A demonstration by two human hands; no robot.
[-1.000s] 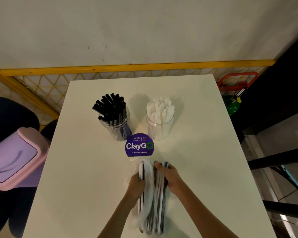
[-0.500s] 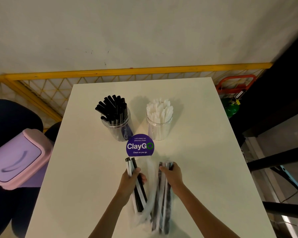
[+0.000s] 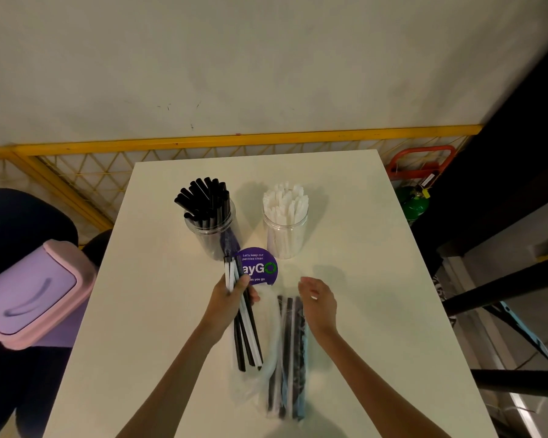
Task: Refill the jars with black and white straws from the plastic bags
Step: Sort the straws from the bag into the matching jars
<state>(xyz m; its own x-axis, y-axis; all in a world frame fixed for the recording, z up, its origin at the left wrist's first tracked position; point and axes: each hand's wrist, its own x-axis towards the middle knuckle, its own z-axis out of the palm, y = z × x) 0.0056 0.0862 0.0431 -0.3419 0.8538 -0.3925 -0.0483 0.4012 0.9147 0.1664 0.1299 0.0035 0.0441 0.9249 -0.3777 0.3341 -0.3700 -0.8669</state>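
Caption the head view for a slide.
Left hand grips a mixed bundle of black and white straws; right hand hovers open over the plastic bag on the table.

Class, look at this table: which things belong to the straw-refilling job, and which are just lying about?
Job: left hand gripping a mixed straw bunch; open right hand; plastic bag of straws; black-straw jar; white-straw jar.
Lying about: purple round sign; pink-lidded bin; green canister.

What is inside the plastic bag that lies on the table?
Black and white straws show through the clear bag, lying lengthwise. They overlap, so those underneath are hidden and cannot be counted.
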